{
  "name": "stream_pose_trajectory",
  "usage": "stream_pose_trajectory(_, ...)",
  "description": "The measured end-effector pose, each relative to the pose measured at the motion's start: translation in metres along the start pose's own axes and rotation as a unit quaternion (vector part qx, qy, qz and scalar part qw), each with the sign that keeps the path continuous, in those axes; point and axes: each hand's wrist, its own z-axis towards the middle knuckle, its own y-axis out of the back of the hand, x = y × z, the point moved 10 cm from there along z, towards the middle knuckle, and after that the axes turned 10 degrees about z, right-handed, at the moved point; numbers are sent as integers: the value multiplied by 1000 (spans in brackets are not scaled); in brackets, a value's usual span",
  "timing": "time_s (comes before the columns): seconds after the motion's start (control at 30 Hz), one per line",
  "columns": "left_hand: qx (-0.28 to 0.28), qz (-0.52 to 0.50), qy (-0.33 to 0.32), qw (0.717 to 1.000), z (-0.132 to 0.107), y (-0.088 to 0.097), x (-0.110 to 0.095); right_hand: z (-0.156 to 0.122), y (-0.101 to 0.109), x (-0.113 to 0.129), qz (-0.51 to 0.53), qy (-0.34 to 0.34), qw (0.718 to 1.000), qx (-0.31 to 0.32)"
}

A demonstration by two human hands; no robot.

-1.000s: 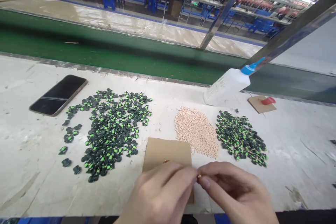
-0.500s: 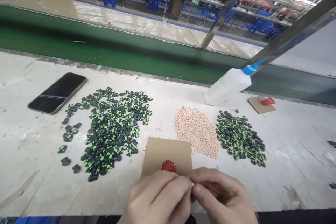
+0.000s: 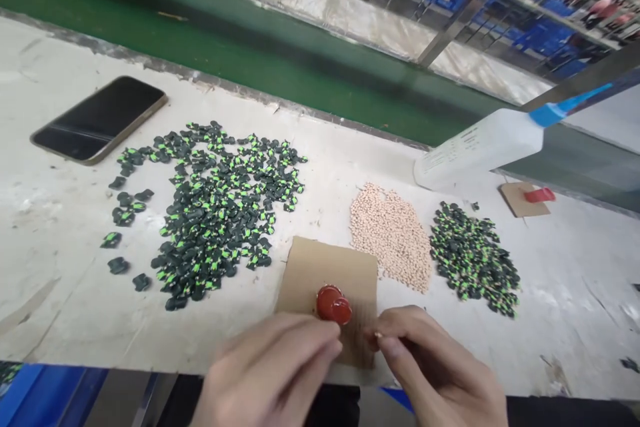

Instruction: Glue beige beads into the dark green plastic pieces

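Note:
My right hand (image 3: 435,367) pinches a small pale bead (image 3: 379,335) between thumb and forefinger, just right of the cardboard square. My left hand (image 3: 275,367) hovers over the cardboard's lower left, its fingers pressed together; whatever lies in them is hidden. Between and beyond the hands, a small red cup (image 3: 330,300) with glossy red contents stands on the cardboard (image 3: 320,257). A heap of peach-coloured beads (image 3: 390,237) lies past my right hand. Black-and-green small parts form a large pile (image 3: 215,213) on the left and a smaller pile (image 3: 473,257) on the right.
At the far left lies a phone (image 3: 103,117). Behind the right pile, a white bottle (image 3: 483,147) with a blue nozzle leans to the right. Farther right, a red cap-like piece (image 3: 540,195) lies on a cardboard scrap (image 3: 517,203). A green strip (image 3: 250,60) runs behind the worktop.
My hands have moved apart, the left one going left. The red cup now shows fully between them. The view has tilted down, and the bead stays in my right fingertips.

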Motion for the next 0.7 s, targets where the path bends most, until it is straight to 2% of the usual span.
stream_pose_trajectory(0.07, 13, 2, 23, 1000, -2, 3, 12, -2, 0, 0, -53, 13, 998, -17)
stream_pose_trajectory(0.2, 34, 14, 31, 999, -6, -1, 23, -6, -10, 1, -86, 53, 995, 3)
stream_pose_trajectory(0.33, 19, 4, 36, 999, -5, -5, 24, -7, -14, 5, -130, 95, 986, 37)
stream_pose_trajectory(0.5, 20, -7, 52, 998, -6, -9, 25, -10, -21, 13, -195, 172, 960, 105)
stream_pose_trajectory(0.7, 23, -8, 54, 998, -8, -8, 26, -11, -23, 12, -220, 181, 952, 109)
